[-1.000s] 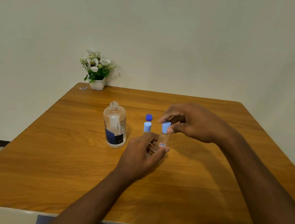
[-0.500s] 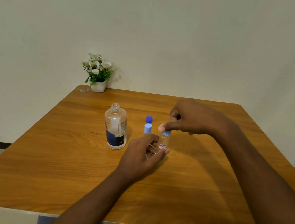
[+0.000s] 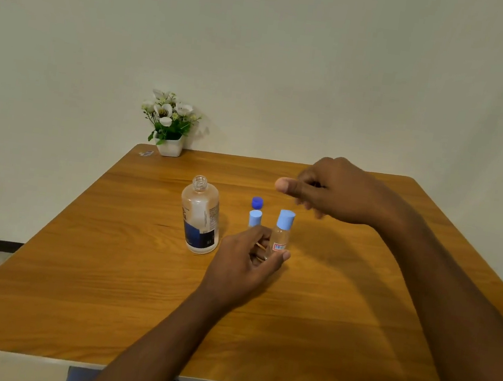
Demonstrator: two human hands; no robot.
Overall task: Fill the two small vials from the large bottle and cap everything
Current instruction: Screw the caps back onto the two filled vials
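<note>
okay, wooden tabletop (image 3: 107, 267), plain pale wall (image 3: 292, 53) behind, potted flowers (image 3: 171, 123) at the far left corner. left grip (image 3: 244, 265) pinches the clear vial (image 3: 279, 239), light-blue cap (image 3: 286, 219) on, upright at mid-tabletop; right grip (image 3: 338, 191) hovers above, curled on nothing. large bottle (image 3: 199, 215) beside stands uncapped.

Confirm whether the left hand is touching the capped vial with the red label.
Touching. In the head view the left hand pinches the vial low down, thumb on its front.

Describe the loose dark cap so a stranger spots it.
On the wooden table, find the uncapped large bottle. Just right of it, behind the pale-capped free vial and held vial, lies the dark blue cap: loose on the wood, darker than theirs.
</note>
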